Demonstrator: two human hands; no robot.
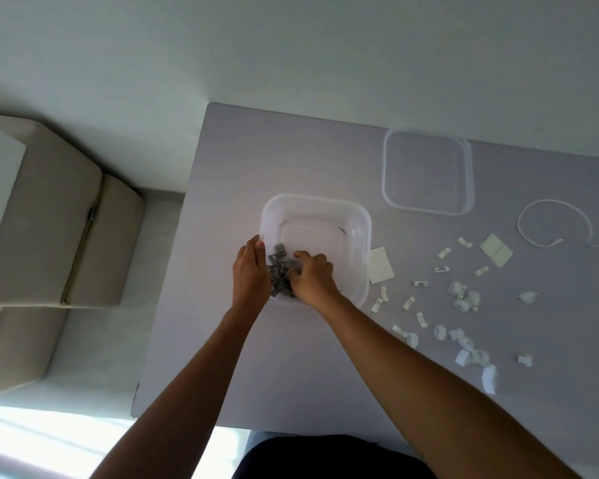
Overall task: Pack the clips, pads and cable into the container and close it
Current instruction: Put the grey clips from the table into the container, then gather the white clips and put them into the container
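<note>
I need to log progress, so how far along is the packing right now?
Done: a pile of grey clips already lies inside the open container. In hand: both hands are in it, the left hand at its near wall, the right hand curled over the pile. Left: white clips and pads scattered on the table, the cable, and the lid, which lies off to the side.

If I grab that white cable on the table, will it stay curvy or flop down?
The white cable would probably flop: it is thin and already lies in a loose loop on the table. It looks light, so it should lift easily. Its loose end would likely dangle.
</note>
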